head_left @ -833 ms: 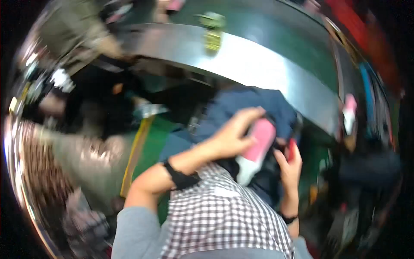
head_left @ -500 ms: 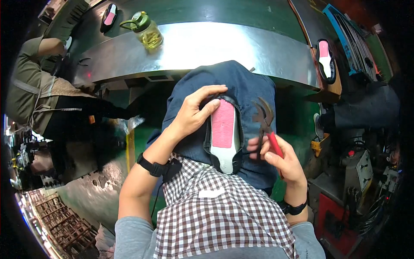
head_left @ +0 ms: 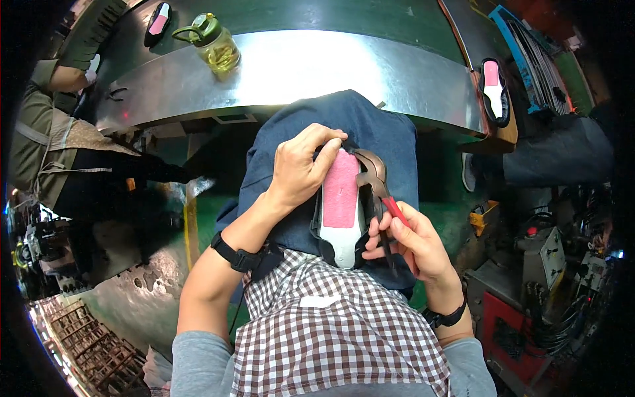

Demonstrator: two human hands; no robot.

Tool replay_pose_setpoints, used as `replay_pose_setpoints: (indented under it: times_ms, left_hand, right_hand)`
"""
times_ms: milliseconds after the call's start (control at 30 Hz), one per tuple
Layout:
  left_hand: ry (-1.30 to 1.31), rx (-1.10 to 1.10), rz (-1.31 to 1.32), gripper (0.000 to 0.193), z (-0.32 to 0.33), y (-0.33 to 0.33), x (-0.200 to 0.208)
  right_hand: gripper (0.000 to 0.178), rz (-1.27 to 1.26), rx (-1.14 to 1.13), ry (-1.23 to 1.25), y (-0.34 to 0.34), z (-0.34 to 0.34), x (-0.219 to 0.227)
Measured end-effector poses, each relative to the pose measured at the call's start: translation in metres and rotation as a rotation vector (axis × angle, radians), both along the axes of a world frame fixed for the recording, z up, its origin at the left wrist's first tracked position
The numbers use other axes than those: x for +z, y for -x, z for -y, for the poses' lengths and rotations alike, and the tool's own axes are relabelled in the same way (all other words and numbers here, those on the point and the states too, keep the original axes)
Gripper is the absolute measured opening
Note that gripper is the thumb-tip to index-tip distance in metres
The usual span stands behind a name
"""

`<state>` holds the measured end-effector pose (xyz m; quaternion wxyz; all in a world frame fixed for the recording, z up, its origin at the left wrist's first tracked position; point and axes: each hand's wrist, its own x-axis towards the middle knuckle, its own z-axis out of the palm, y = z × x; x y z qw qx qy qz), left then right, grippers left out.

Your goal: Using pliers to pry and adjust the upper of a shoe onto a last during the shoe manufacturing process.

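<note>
- The left hand covers the toe end of the upturned shoe with its pink-and-white insole.
- The right hand hides most of the red-handled metal pincers.
- A person in olive clothing is cut off by the left edge.

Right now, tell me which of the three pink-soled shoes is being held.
The middle shoe on the lap, gripped by the left hand; the other two lie untouched on the metal bench.

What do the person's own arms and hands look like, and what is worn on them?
Both hands are bare, without gloves. The left hand has a black watch-like band on its wrist. The right hand has a thinner black wristband. Both forearms are bare; grey sleeves cover the upper arms. A brown-and-white checked apron lies between them.
</note>
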<state>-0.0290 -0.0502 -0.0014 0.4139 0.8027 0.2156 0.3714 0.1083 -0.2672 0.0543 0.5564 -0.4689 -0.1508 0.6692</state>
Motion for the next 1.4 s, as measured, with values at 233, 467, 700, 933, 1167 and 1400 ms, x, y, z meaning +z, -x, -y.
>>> replay_pose_setpoints:
  times_ms: [233,467,700,933,1167,1400]
  left_hand:
    - [-0.010,-0.039,-0.074,0.014,-0.003,0.001,0.006]
    - [-0.069,-0.054,-0.106,0.015,-0.013,-0.003,0.008]
    - [-0.027,0.068,-0.035,0.021,-0.005,-0.007,0.000]
    - [-0.010,0.120,-0.064,0.024,0.002,-0.006,-0.001]
    - [0.127,-0.077,-0.009,0.039,0.011,0.012,-0.009]
    - [0.821,-0.301,-0.043,0.113,0.021,0.013,-0.013]
  right_hand:
    - [0.026,-0.181,-0.121,-0.032,-0.002,-0.010,-0.004]
    - [0.024,-0.086,0.067,0.017,-0.017,-0.006,0.018]
    - [0.041,-0.157,0.079,0.100,-0.005,-0.020,0.033]
    - [0.044,-0.130,0.152,0.128,-0.005,-0.039,0.048]
    - [0.027,0.102,0.187,0.188,-0.012,-0.047,0.048]
    - [0.025,0.325,0.165,0.066,0.004,-0.022,0.029]
